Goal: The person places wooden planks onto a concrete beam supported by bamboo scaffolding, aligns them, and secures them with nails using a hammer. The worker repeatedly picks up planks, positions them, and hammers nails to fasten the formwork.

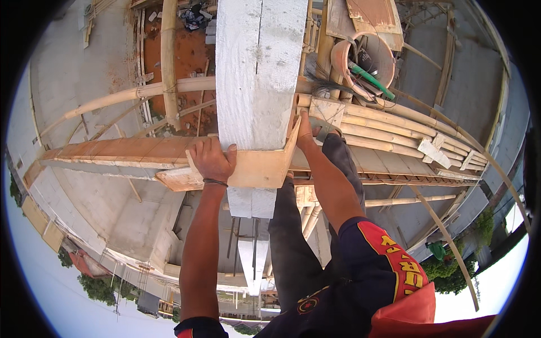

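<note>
A whitish concrete column [253, 84] with a thin dark crack line rises through the middle. Around it sits a plywood form [259, 169], its broad panel across the near face and a side panel slanting along the right. My left hand [212, 160], a dark band at its wrist, is closed over the left edge of this form. At the right side panel, my right hand [306, 134] grips near the upper edge, its fingertips partly hidden. The ends of bamboo poles lie close to the right hand.
A bucket [340, 56] holding tools, including a green-handled one, stands at the upper right. Bundled bamboo poles [389, 134] stretch right. A long wooden formwork beam [118, 152] extends left. Reddish soil [186, 62] shows far below. My legs [293, 242] are beside the column.
</note>
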